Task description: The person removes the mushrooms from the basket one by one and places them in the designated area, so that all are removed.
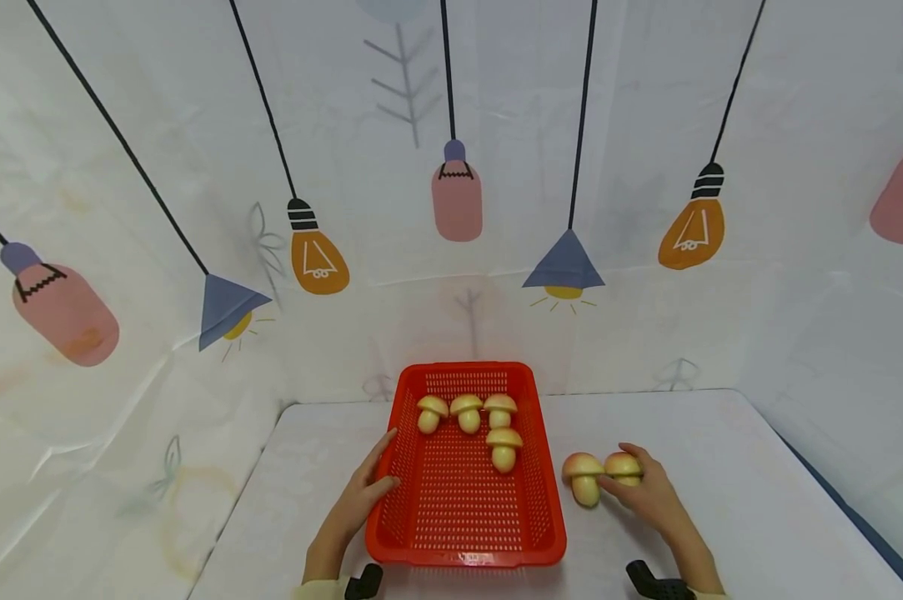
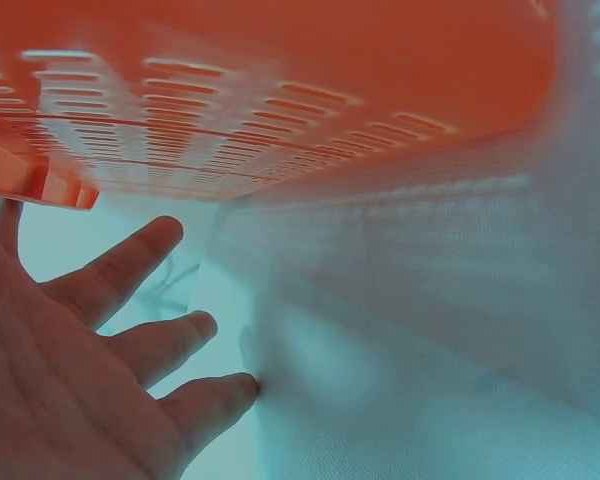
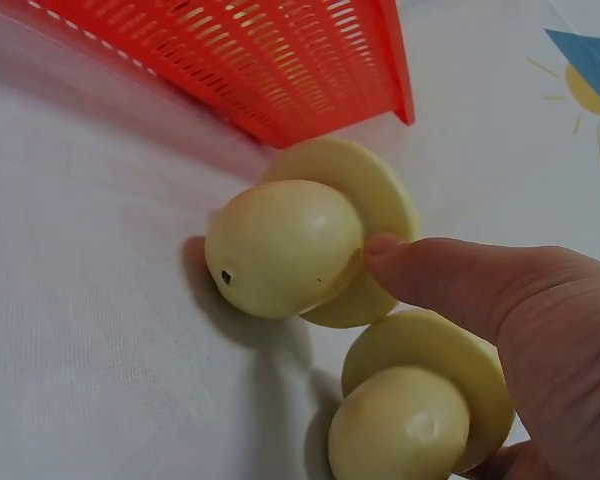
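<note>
Beside a red plastic basket (image 1: 466,557), my left hand (image 1: 357,497) rests at its left rim, thumb and forefinger tips touching the edge. In the left wrist view, the other fingers (image 2: 130,270) spread out straight below the basket's slotted side (image 2: 280,120). My right hand (image 1: 652,492) has its fingers around a toy mushroom (image 1: 622,467) on the table, with a red-tinged yellow cap. Its thumb reaches over to the neighbouring mushroom (image 1: 584,479), the tip right at that cap and stem in the right wrist view (image 3: 280,250).
Inside the basket, several like mushrooms (image 1: 468,414) lie in its far part, three in a row and one (image 1: 504,450) below the right end. The basket stands on a white table (image 1: 729,467). Behind rises a white cloth wall (image 1: 391,317) printed with hanging lamps.
</note>
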`<state>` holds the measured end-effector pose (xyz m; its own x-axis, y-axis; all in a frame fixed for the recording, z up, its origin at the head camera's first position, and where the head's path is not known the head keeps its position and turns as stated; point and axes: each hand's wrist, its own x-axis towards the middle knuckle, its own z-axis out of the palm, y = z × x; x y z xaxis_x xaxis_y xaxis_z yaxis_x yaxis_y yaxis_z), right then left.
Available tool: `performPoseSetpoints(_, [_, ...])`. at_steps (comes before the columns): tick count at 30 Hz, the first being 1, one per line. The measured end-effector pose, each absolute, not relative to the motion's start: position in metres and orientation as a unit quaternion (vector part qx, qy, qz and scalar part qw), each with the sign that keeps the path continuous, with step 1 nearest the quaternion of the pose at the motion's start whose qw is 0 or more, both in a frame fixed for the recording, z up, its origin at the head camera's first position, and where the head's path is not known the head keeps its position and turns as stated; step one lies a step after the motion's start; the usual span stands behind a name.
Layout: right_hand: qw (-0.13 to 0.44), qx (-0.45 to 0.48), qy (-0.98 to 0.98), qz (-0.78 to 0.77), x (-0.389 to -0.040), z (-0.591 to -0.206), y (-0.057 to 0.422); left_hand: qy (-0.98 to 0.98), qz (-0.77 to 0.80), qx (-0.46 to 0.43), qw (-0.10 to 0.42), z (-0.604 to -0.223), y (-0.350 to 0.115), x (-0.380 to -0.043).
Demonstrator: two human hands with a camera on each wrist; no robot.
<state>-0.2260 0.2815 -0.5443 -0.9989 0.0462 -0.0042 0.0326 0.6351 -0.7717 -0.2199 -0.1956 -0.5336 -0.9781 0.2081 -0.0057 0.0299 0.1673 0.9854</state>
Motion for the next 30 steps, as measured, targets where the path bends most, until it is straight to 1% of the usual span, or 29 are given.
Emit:
performPoseSetpoints(8, [0.032, -0.019, -0.904, 0.426, -0.229, -0.546, 0.273, 0.760, 0.641, 0.079, 0.071, -0.535, -0.196, -0.220])
performPoseSetpoints(13, [0.034, -0.012, -0.900, 0.435, -0.227, -0.543, 0.268, 0.763, 0.638, 0.078, 0.072, -0.534, -0.197, -0.220])
performPoseSetpoints(22, [-0.006, -0.038, -0.917, 0.398, -0.229, -0.543, 0.259, 0.763, 0.637, 0.081, 0.068, -0.536, -0.197, -0.221])
performPoseSetpoints(30, [-0.009, -0.060, -0.916, 0.397, -0.235, -0.541, 0.258, 0.763, 0.637, 0.080, 0.070, -0.536, -0.197, -0.221])
